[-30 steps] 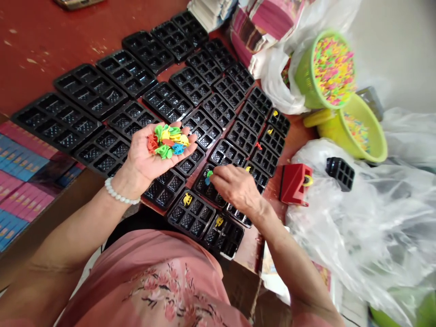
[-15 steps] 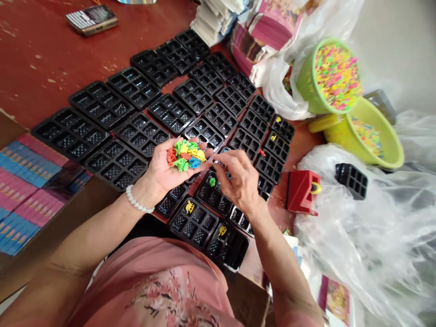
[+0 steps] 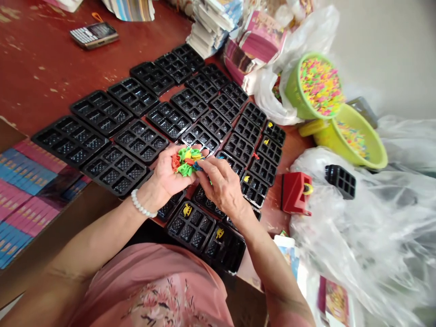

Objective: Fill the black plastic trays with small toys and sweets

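Note:
My left hand (image 3: 168,175), palm up and cupped, carries a small heap of plastic toy figures (image 3: 185,167) in green, yellow, red and blue. Over its fingertips, my right hand (image 3: 220,184) pinches at a blue toy figure (image 3: 197,166) on the heap's edge. Below the hands lie black compartment trays (image 3: 190,225). One holds a yellow toy figure (image 3: 187,209) in a corner compartment, and its neighbour holds another yellow figure (image 3: 220,233). The tray right under my right hand is partly hidden.
Rows of black trays (image 3: 100,113) cover the red table (image 3: 41,72). At the right stand a red tape dispenser (image 3: 294,193), a green bucket (image 3: 294,93) and a yellow-green scoop (image 3: 378,150) of small colourful pieces, and plastic bags (image 3: 340,227). A keypad phone (image 3: 94,35) lies at the far left.
My right hand has moved left, from beside the left fingertips onto the heap, and its fingers have closed at the blue figure. The view has shifted slightly.

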Motion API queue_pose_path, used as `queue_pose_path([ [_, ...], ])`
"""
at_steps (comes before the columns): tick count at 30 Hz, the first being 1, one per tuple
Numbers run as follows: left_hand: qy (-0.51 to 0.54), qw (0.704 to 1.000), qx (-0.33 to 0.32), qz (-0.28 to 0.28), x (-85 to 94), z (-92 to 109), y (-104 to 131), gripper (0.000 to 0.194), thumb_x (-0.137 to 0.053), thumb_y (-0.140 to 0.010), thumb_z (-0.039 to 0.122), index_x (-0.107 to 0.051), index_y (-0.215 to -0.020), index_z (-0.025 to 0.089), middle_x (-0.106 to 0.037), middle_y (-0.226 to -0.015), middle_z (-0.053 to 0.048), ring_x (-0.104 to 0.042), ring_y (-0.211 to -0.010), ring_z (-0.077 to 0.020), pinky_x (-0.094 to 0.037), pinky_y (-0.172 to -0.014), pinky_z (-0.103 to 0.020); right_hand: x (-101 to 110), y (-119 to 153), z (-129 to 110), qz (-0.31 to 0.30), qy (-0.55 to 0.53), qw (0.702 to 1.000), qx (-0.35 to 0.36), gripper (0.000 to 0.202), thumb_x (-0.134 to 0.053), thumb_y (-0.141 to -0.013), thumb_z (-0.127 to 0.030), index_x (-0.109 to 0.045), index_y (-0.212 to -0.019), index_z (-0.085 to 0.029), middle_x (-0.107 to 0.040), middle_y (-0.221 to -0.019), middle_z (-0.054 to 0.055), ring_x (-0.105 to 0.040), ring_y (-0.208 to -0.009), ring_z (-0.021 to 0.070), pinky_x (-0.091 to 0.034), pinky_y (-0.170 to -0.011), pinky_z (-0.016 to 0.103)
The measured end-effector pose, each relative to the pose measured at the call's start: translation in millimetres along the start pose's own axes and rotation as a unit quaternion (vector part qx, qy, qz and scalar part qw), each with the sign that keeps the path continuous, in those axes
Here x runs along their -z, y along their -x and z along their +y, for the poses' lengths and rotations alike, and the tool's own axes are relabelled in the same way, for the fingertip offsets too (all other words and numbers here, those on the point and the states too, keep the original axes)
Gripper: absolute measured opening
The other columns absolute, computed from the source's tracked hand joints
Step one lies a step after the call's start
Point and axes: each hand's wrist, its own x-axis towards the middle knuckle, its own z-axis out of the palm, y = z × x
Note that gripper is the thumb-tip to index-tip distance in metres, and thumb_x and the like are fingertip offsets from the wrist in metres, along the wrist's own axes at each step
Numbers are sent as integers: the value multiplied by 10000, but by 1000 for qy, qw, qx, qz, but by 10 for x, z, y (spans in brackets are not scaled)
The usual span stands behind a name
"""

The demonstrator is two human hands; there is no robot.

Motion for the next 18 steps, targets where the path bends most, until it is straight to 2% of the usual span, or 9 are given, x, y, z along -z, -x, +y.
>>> queue_pose_path([
  [3,6,1000,-6,0,-19,-16,-41,273,-482,-943,208,-735,-978,112,-769,-954,-152,-754,-928,-279,-627,-726,-359,6,-8,36,38,-10,999,-4,253,-571,-1038,-233,-647,-1279,-221,-711,-1174,110,-690,-1078,221,-616,-931,385],
  [5,12,1000,-10,1,-29,-29,-71,266,-474,-940,201,-724,-974,114,-765,-943,-149,-754,-925,-287,-637,-783,-413,27,-37,188,80,-13,996,-30,237,-582,-1037,-250,-658,-1259,-219,-716,-1147,103,-697,-1020,203,-619,-867,362],
  [7,17,1000,-4,0,-35,-37,-95,258,-477,-933,206,-712,-985,113,-763,-988,-161,-747,-1003,-330,-630,-863,-509,51,-74,490,123,7,989,-78,217,-579,-1036,-273,-680,-1211,-196,-724,-1096,104,-693,-958,198,-603,-827,359],
  [9,21,1000,3,-4,-37,-34,-111,256,-487,-927,223,-704,-1005,110,-757,-1069,-181,-718,-1110,-380,-609,-912,-584,62,-100,910,144,44,980,-128,214,-567,-1027,-286,-705,-1142,-170,-728,-1039,110,-681,-929,211,-582,-837,379],
  [11,22,1000,6,-6,-41,-25,-120,253,-499,-921,224,-701,-1022,110,-748,-1118,-192,-697,-1165,-400,-607,-922,-596,52,-106,1335,126,83,974,-167,217,-575,-998,-293,-727,-1092,-169,-734,-998,110,-668,-930,236,-560,-869,410],
  [13,27,1000,3,-9,-52,-18,-124,244,-511,-917,216,-703,-1029,114,-746,-1131,-198,-693,-1177,-399,-615,-920,-576,27,-101,1623,96,109,971,-188,218,-602,-964,-304,-745,-1069,-177,-743,-987,111,-658,-947,262,-541,-906,442],
  [15,30,999,6,-10,-69,-16,-126,235,-518,-916,207,-705,-1024,115,-749,-1117,-197,-695,-1174,-397,-620,-914,-558,13,-102,1678,88,106,972,-189,229,-610,-958,-319,-749,-1081,-184,-752,-1010,112,-657,-954,269,-533,-924,456],
  [18,31,999,5,-8,-84,-27,-138,242,-514,-922,215,-708,-1027,115,-754,-1092,-193,-701,-1158,-398,-618,-910,-561,58,-129,1342,102,41,980,-165,258,-574,-1004,-349,-734,-1143,-203,-753,-1069,101,-669,-959,246,-546,-911,432],
])
